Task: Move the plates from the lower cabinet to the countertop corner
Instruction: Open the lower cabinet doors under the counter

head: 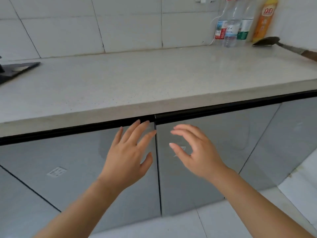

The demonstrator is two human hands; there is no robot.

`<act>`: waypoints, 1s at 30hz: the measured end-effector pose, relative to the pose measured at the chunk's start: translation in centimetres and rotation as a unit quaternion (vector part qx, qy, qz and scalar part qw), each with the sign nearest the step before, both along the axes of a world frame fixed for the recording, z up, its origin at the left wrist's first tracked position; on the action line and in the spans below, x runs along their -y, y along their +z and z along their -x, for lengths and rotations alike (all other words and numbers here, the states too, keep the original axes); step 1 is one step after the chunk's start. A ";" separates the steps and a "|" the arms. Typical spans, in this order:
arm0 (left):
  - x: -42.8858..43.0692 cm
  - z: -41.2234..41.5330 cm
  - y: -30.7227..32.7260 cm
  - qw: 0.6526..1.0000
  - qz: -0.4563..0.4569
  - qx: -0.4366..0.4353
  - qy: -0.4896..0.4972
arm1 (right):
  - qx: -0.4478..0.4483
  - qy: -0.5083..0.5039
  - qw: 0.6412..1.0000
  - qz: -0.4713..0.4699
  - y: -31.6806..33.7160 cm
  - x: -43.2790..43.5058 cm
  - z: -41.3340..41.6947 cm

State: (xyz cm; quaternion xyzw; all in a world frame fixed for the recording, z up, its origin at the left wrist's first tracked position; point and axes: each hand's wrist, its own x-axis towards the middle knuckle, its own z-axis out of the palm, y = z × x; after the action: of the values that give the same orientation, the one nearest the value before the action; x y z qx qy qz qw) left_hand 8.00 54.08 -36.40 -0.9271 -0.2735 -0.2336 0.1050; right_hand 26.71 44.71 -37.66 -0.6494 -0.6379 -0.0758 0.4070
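Observation:
Two grey glossy lower cabinet doors, a left door (72,162) and a right door (214,143), hang closed under a pale stone countertop (137,79). My left hand (128,155) is spread in front of the left door, fingertips near the black strip at its top right corner. My right hand (195,152) hovers before the right door with fingers relaxed and slightly bent, holding nothing. No plates are in view; the cabinet's inside is hidden behind the doors.
Several bottles (231,26) and an orange bottle (265,19) stand in the far right corner of the countertop. A spatula (281,44) lies beside them. A dark flat object (15,69) sits at the left edge. White tiled wall behind, pale floor below.

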 end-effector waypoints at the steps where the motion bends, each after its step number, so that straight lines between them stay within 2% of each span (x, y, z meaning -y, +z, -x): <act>1: -0.1 0.0 -0.5 1.000 -0.020 0.009 -0.001 | 0.017 -0.005 1.000 -0.022 -0.5 -0.3 -0.2; 4: -0.4 0.0 -1.5 0.998 -0.060 0.011 0.008 | 0.051 -0.023 0.996 -0.075 -1.6 -1.3 -0.3; 9: -0.8 0.0 -1.8 0.997 -0.066 -0.012 0.024 | 0.105 -0.053 0.985 -0.125 -1.7 -2.4 0.6; 12: -1.3 0.4 -1.1 0.997 -0.076 -0.007 0.028 | 0.117 -0.108 0.979 -0.128 -1.3 -2.8 0.7; 16: -1.6 0.7 -1.1 0.995 -0.091 0.005 0.035 | 0.135 -0.117 0.977 -0.114 -1.8 -3.7 0.8; 22: -2.8 1.0 -2.4 0.994 -0.095 0.001 0.054 | 0.126 -0.135 0.974 -0.128 -3.2 -4.9 1.5; 30: -3.0 0.8 -3.3 0.995 -0.080 0.026 0.044 | 0.110 -0.124 0.967 -0.196 -3.8 -6.2 1.5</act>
State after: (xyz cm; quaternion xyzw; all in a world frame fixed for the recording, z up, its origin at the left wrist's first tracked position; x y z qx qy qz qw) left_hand 7.23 57.05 -39.66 -0.8962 -0.2974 -0.2743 0.1819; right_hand 25.18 50.93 -41.47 -0.6188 -0.5659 -0.3199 0.4410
